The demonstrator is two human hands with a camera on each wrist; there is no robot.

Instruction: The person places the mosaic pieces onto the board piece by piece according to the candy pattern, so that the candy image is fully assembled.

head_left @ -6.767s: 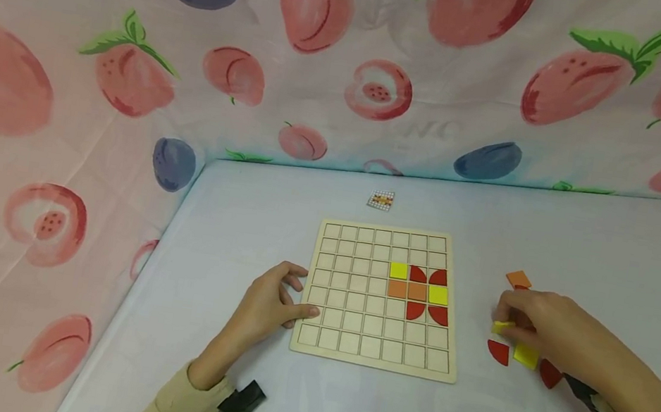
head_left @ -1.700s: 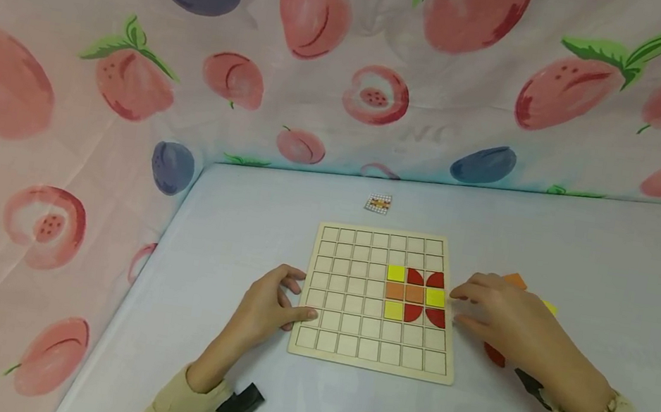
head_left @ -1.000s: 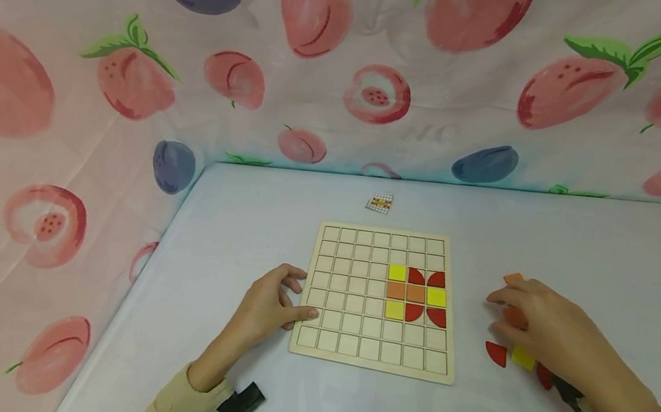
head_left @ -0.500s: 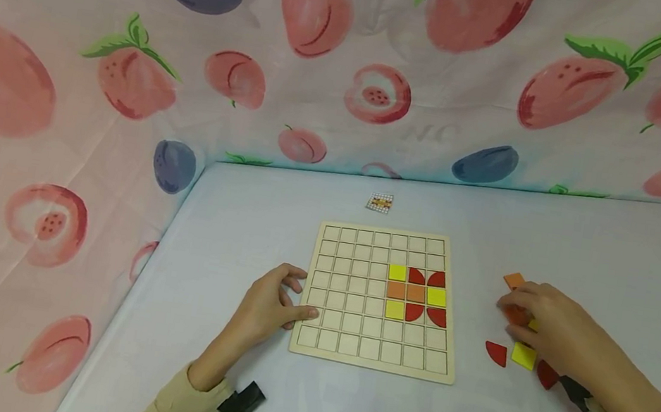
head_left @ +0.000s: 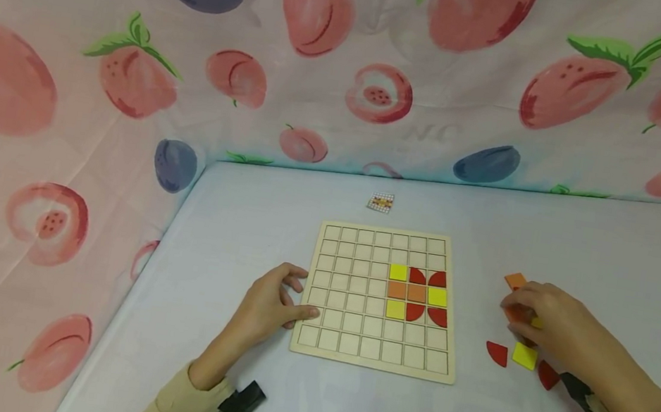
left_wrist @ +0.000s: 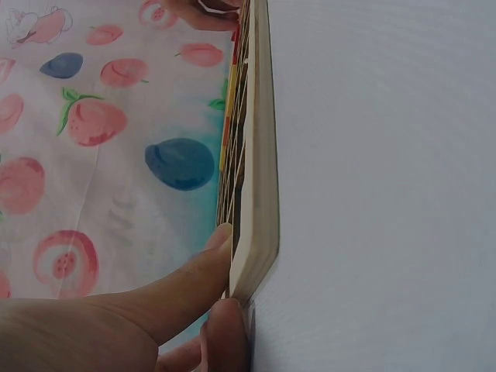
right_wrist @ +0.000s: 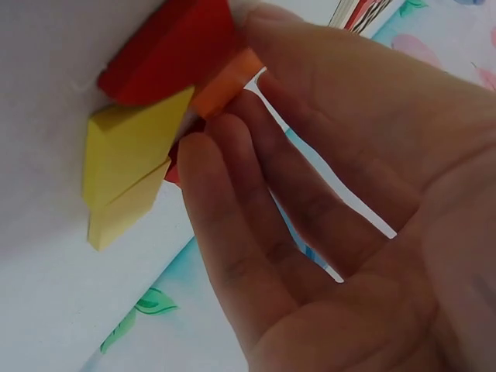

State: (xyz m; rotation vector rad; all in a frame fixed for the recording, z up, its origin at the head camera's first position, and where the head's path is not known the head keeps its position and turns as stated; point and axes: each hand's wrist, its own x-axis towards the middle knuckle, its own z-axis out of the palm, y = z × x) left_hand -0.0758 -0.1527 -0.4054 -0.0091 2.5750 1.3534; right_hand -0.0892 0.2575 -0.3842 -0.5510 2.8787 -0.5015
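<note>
A square wooden grid board (head_left: 351,323) lies on the table, with yellow, orange and red tiles filling several cells at its right side. My left hand (head_left: 269,300) holds the board's left edge, thumb on top; the left wrist view shows a finger against the rim. To the right of the board, my right hand (head_left: 564,337) is over the loose tiles. Its thumb and fingers pinch an orange square tile (right_wrist: 225,84), seen in the right wrist view. A red quarter-circle tile (right_wrist: 170,54) and yellow tiles (right_wrist: 132,147) lie close to the fingertips.
Another orange tile (head_left: 514,280) lies beyond the right hand. Nearer are a red quarter-circle tile (head_left: 497,353), a yellow square tile (head_left: 524,356) and a second red tile (head_left: 548,375). Behind the board is a small pattern card (head_left: 380,202). A fruit-print cloth (head_left: 448,102) hangs behind the table.
A yellow tile has been added to the board, below the orange row. My right hand has since moved from the board's right edge back to the loose tiles. The left hand stays put.
</note>
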